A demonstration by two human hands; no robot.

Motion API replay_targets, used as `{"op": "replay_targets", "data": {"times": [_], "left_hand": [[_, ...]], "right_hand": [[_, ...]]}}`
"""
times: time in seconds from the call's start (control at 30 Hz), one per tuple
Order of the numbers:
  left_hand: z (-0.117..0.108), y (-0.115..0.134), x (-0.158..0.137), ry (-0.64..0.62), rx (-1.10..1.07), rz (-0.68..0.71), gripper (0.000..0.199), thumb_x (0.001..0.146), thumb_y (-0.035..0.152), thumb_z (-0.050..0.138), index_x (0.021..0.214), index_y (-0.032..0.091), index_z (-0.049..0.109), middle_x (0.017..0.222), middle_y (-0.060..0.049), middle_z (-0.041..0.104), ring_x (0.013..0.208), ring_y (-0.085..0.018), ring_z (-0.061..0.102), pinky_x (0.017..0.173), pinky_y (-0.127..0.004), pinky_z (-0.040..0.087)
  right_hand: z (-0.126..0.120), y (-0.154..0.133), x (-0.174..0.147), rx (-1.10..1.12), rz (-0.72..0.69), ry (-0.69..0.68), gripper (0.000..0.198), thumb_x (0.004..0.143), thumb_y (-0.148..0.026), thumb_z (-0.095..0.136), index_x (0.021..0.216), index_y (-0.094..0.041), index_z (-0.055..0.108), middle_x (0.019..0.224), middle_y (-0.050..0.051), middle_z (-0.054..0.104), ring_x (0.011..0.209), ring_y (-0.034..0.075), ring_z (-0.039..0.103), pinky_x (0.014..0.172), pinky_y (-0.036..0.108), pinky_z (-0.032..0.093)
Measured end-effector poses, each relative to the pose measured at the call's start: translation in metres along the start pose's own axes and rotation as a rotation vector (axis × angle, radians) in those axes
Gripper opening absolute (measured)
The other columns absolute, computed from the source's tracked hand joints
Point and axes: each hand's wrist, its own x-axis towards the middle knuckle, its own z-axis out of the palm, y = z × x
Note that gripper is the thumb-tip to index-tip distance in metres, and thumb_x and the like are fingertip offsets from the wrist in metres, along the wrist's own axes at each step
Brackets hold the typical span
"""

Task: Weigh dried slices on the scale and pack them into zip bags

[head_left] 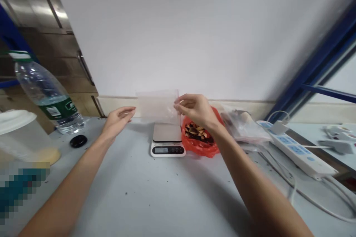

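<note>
A clear plastic zip bag (pixel 158 105) hangs flat above the kitchen scale, its right edge pinched between the thumb and fingers of my right hand (pixel 196 109). My left hand (pixel 118 121) is just left of the bag, fingers stretched toward its left edge and seemingly a little apart from it. Below the bag stands the white digital scale (pixel 167 133), with its dark display facing me. A red plastic bag (pixel 204 150) lies open right of the scale, partly behind my right wrist. Dried brown and tan pieces (pixel 196 132) fill it.
More filled clear bags (pixel 247 127) lie to the right, beside a white power strip (pixel 297 150) with trailing cables. On the left are a water bottle (pixel 47 92), a lidded plastic tub (pixel 22 137) and a black round cap (pixel 78 141). A white wall (pixel 194 37) rises behind the table.
</note>
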Motion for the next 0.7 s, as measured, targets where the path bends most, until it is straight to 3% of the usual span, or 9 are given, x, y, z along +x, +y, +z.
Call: {"op": "replay_targets", "data": {"times": [0.1, 0.2, 0.27, 0.4, 0.47, 0.57, 0.7], "left_hand": [[-0.026, -0.023, 0.0, 0.138, 0.144, 0.011, 0.031, 0.069, 0.041, 0.069, 0.091, 0.02, 0.075, 0.104, -0.011, 0.078, 0.104, -0.029, 0.071, 0.087, -0.038, 0.057], [-0.039, -0.033, 0.004, 0.155, 0.328, 0.091, 0.032, 0.076, 0.04, 0.059, 0.094, 0.019, 0.074, 0.103, -0.011, 0.079, 0.101, -0.029, 0.072, 0.089, -0.04, 0.056], [-0.042, -0.035, 0.005, 0.06, 0.453, 0.143, 0.034, 0.08, 0.04, 0.053, 0.095, 0.019, 0.075, 0.104, -0.011, 0.079, 0.1, -0.029, 0.072, 0.088, -0.04, 0.056], [-0.04, -0.04, 0.001, -0.374, 0.663, 0.244, 0.039, 0.086, 0.038, 0.047, 0.1, 0.02, 0.078, 0.114, -0.009, 0.078, 0.111, -0.029, 0.068, 0.099, -0.04, 0.051], [-0.038, -0.045, -0.002, -0.53, 0.775, 0.295, 0.038, 0.088, 0.038, 0.049, 0.107, 0.022, 0.078, 0.122, -0.007, 0.075, 0.122, -0.028, 0.062, 0.107, -0.04, 0.045], [-0.038, -0.052, -0.005, -0.633, 0.923, 0.303, 0.037, 0.088, 0.039, 0.058, 0.118, 0.026, 0.075, 0.134, -0.005, 0.069, 0.135, -0.029, 0.05, 0.114, -0.042, 0.036], [-0.042, -0.058, -0.002, -0.667, 0.907, 0.347, 0.036, 0.088, 0.041, 0.06, 0.118, 0.029, 0.075, 0.138, -0.006, 0.067, 0.136, -0.031, 0.048, 0.116, -0.048, 0.033]], "right_hand": [[0.045, -0.013, 0.005, -0.411, -0.185, -0.041, 0.02, 0.094, -0.019, 0.056, 0.1, -0.015, 0.074, 0.088, 0.01, 0.075, 0.077, 0.019, 0.069, 0.071, 0.031, 0.051], [0.09, -0.024, 0.001, -0.779, -0.366, -0.319, 0.028, 0.096, -0.01, 0.048, 0.105, -0.014, 0.074, 0.099, 0.014, 0.074, 0.088, 0.024, 0.07, 0.068, 0.03, 0.051], [0.115, -0.026, -0.006, -0.893, -0.449, -0.501, 0.032, 0.096, -0.005, 0.045, 0.109, -0.014, 0.073, 0.101, 0.016, 0.074, 0.093, 0.025, 0.07, 0.067, 0.03, 0.051], [0.146, -0.022, -0.021, -0.944, -0.497, -0.747, 0.035, 0.096, -0.002, 0.044, 0.109, -0.013, 0.074, 0.101, 0.017, 0.075, 0.098, 0.025, 0.072, 0.071, 0.031, 0.055], [0.152, -0.018, -0.027, -0.943, -0.475, -0.792, 0.035, 0.095, -0.001, 0.044, 0.11, -0.012, 0.074, 0.104, 0.017, 0.076, 0.099, 0.025, 0.072, 0.073, 0.031, 0.056], [0.147, -0.011, -0.03, -0.857, -0.437, -0.81, 0.03, 0.097, -0.006, 0.047, 0.111, -0.012, 0.074, 0.108, 0.016, 0.076, 0.097, 0.025, 0.073, 0.075, 0.033, 0.056], [0.111, -0.012, -0.027, -0.487, -0.45, -0.837, 0.024, 0.091, -0.012, 0.061, 0.109, -0.019, 0.076, 0.11, 0.01, 0.078, 0.098, 0.022, 0.072, 0.083, 0.033, 0.056]]}}
